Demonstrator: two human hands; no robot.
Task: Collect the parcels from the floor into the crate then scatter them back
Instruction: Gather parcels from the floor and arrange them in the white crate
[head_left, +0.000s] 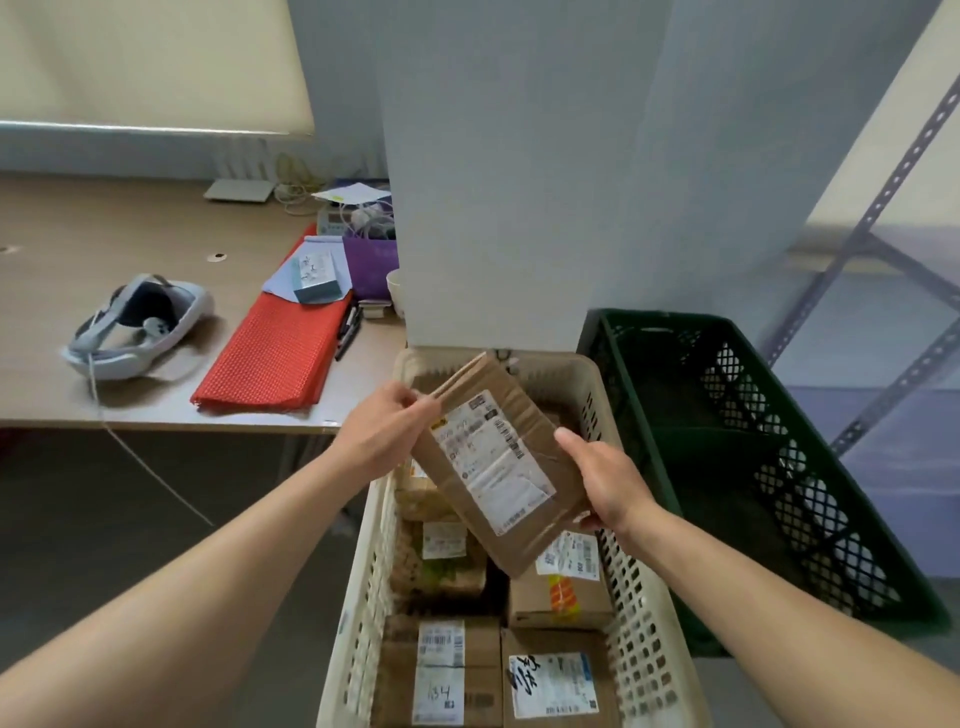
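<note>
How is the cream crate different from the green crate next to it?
The cream crate holds several labelled cardboard parcels; the green crate shows no parcels inside. Both hands hold a brown parcel over the cream crate, none over the green crate. Both crates have perforated plastic walls.

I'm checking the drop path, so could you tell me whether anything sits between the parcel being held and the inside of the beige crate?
Nothing visible does. The brown parcel, held by the left hand and right hand, hangs tilted directly over the open beige crate; only other parcels lie below.
</note>
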